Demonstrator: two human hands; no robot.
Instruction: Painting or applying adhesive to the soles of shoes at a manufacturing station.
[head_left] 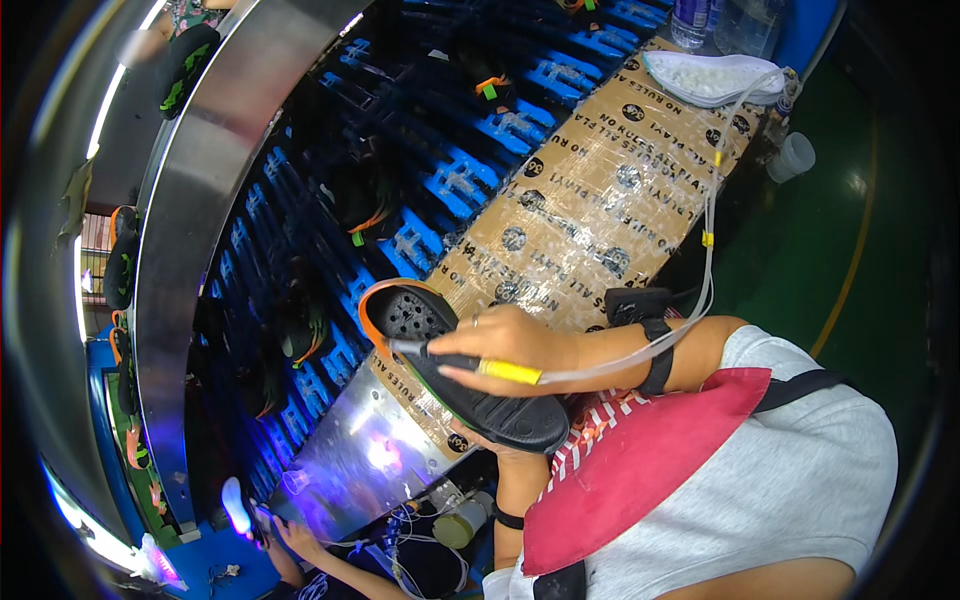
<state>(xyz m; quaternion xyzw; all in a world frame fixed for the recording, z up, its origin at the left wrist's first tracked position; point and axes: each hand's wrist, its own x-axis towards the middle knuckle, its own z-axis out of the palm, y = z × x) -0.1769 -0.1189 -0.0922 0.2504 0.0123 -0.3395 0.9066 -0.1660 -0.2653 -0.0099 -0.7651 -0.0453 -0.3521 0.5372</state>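
A black shoe sole [510,420] with an orange rim around one end is held at a tilt over the edge of the bench. My left hand [474,436] grips it from below, and most of its fingers are hidden under the sole. Closed over the sole, my right hand [515,340] holds a thin brush-like applicator [450,361], its pale tip touching the inner face near the orange rim. Clear tubing [712,200] with yellow tape runs from the applicator along my right forearm and up to the far end of the bench.
A cardboard-covered bench [570,230] borders a conveyor of blue racks [460,185] carrying dark shoe parts. A white sole-shaped piece [705,78], bottles [690,22] and a plastic cup [793,157] are at the far end. Another person's hands [295,540] work at lower left, beside a jar [458,525].
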